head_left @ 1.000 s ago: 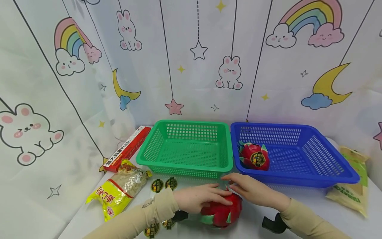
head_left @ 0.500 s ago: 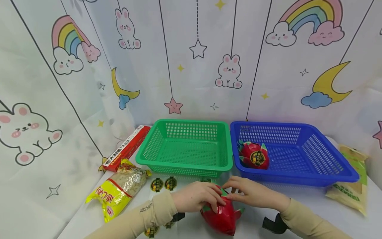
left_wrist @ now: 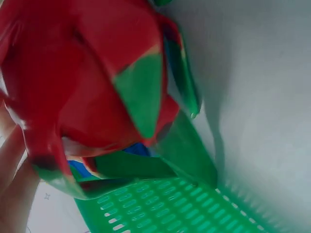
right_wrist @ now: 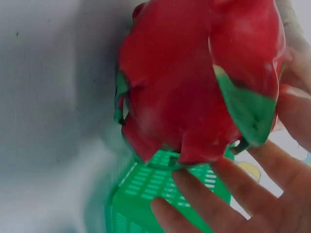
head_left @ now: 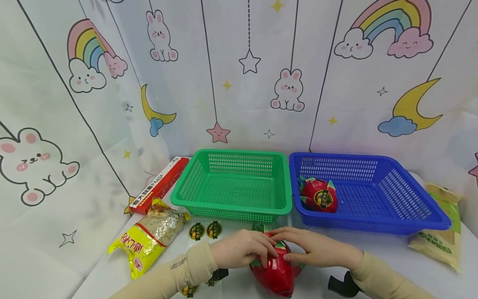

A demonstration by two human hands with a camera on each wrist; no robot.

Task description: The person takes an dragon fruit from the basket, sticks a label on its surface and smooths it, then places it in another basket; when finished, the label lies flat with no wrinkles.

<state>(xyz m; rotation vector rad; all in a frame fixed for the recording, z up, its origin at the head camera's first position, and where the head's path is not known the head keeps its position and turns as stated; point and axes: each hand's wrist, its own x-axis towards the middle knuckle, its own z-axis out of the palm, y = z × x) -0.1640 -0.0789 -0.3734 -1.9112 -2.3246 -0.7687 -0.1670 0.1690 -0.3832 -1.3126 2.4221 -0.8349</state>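
Note:
A glossy red dragon fruit (head_left: 274, 276) with green-tipped scales lies on the white table in front of the baskets. From the left, my left hand (head_left: 240, 249) rests over it with curled fingers pressing its upper side. My right hand (head_left: 317, 248) reaches around it from the right, thumb on the near side and fingers over the top. In the right wrist view, the spread fingers (right_wrist: 233, 187) touch the fruit's lower end. A second dragon fruit (head_left: 311, 191), bearing a round black-and-gold sticker (head_left: 323, 200), sits at the left side of the blue basket (head_left: 377, 224).
A green basket (head_left: 231, 207) stands left of the blue one. Several round stickers (head_left: 196, 231) lie beside my left arm. Farther left are a yellow bag of pasta (head_left: 151, 238) and a red pasta box (head_left: 160, 185). A beige-green bag (head_left: 440, 232) lies at the right.
The dragon fruit has been turned, its leafy end now pointing toward the baskets. My right hand has come down onto it, and my left fingers have curled more over its top.

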